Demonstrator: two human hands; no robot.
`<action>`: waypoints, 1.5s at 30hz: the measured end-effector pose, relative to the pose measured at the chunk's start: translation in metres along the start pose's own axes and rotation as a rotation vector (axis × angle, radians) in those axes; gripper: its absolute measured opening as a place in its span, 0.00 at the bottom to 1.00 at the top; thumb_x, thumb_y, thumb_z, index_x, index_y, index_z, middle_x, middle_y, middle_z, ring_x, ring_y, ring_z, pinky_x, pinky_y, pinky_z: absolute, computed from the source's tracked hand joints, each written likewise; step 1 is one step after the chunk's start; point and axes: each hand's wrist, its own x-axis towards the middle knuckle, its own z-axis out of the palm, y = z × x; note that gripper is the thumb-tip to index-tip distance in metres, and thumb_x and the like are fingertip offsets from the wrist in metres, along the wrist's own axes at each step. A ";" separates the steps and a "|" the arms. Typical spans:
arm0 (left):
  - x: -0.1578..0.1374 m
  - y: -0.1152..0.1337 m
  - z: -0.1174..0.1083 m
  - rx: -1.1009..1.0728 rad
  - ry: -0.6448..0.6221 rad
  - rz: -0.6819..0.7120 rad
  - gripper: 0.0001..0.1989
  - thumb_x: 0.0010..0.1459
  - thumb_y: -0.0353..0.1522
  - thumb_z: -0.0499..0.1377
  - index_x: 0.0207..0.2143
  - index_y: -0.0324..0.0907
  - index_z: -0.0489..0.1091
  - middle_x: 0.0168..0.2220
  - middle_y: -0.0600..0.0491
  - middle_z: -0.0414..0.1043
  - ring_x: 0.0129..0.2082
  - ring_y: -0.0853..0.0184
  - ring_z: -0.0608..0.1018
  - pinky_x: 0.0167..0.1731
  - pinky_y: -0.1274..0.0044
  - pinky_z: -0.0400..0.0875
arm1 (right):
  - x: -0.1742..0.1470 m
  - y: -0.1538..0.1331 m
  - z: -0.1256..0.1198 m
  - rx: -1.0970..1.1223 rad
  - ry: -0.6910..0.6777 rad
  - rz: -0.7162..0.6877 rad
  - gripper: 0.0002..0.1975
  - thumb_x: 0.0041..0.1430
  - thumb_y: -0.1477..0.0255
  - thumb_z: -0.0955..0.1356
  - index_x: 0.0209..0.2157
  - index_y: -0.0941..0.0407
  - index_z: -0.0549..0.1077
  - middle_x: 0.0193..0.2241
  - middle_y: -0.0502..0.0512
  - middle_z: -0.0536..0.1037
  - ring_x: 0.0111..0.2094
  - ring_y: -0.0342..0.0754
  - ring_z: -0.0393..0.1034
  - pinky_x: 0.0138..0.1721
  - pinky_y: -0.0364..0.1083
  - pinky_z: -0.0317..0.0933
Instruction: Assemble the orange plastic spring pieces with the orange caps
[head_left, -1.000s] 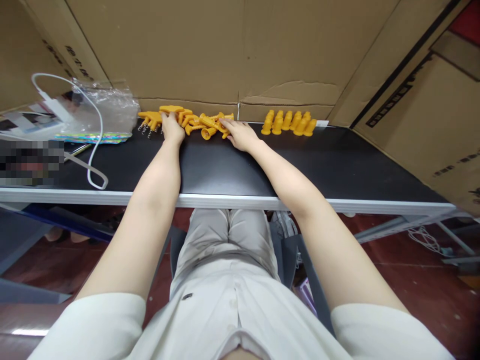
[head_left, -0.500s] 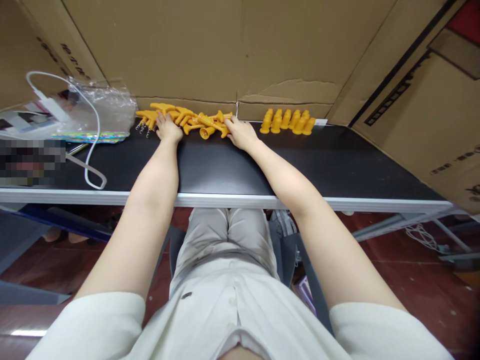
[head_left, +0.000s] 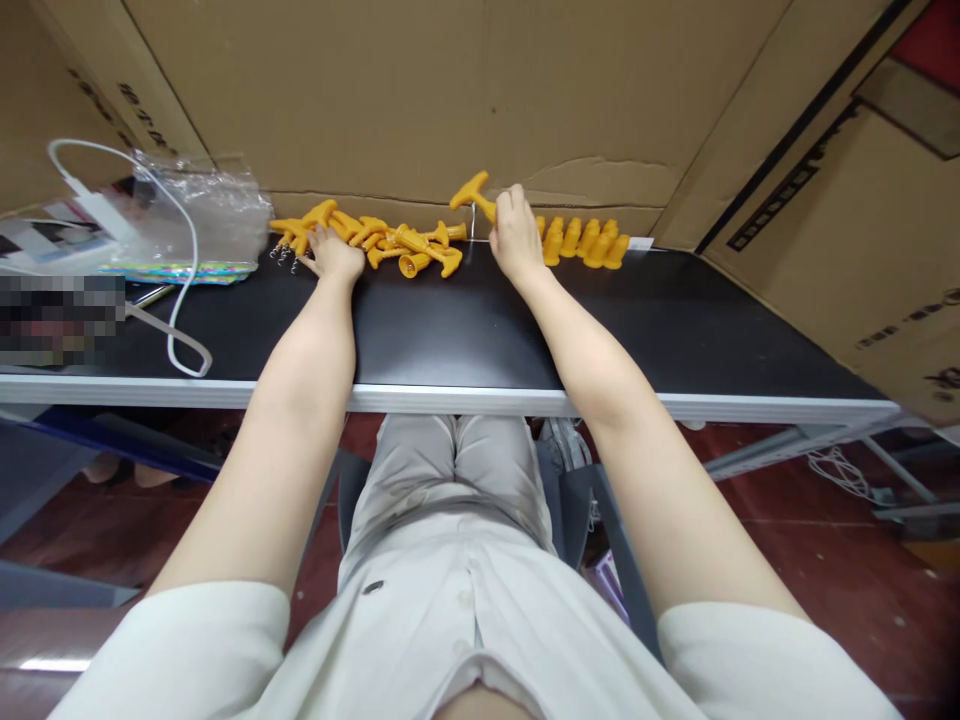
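Observation:
Raised above the back of the table, a yellow T-handled corkscrew (head_left: 472,192) is gripped by my right hand (head_left: 516,235), its lower part hidden in the closed fingers. My left hand (head_left: 335,255) is curled at a yellow corkscrew handle (head_left: 320,213), tilted up among several corkscrews with bare metal spirals (head_left: 283,258). Its fingertips are partly hidden. Between my hands lies a heap of yellow handles and hollow sleeves (head_left: 414,262). Just right of my right hand, several yellow sleeves (head_left: 596,243) stand upright in rows.
A cardboard wall (head_left: 360,90) closes off the back of the black table (head_left: 435,335). On the left lie a clear plastic bag (head_left: 217,215), a white cable (head_left: 196,260) and a white box-shaped device (head_left: 105,215). A metal edge (head_left: 457,400) runs along the front.
My right hand has moved right and up from the heap, taking a corkscrew with it. The handle at my left hand has tilted upward, while that hand has stayed nearly in place.

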 end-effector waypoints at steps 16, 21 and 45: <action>-0.037 0.088 -0.016 -0.046 0.079 0.343 0.36 0.68 0.42 0.58 0.78 0.59 0.65 0.73 0.47 0.72 0.70 0.41 0.76 0.70 0.56 0.70 | 0.011 0.000 0.011 0.227 0.010 -0.444 0.32 0.84 0.68 0.48 0.78 0.54 0.66 0.70 0.65 0.73 0.74 0.62 0.66 0.79 0.74 0.49; -0.041 0.086 -0.026 -0.037 0.098 0.310 0.34 0.63 0.35 0.59 0.72 0.59 0.73 0.70 0.47 0.73 0.69 0.39 0.77 0.70 0.55 0.72 | 0.004 -0.011 0.013 0.198 -0.031 -0.457 0.30 0.86 0.60 0.55 0.73 0.62 0.70 0.63 0.73 0.78 0.68 0.68 0.72 0.71 0.71 0.61; -0.042 0.094 -0.018 0.037 0.061 0.261 0.31 0.59 0.34 0.62 0.64 0.49 0.81 0.61 0.43 0.84 0.69 0.39 0.78 0.69 0.51 0.72 | -0.004 -0.019 -0.001 0.084 -0.094 -0.379 0.20 0.79 0.76 0.59 0.65 0.60 0.71 0.64 0.72 0.78 0.68 0.67 0.70 0.71 0.66 0.57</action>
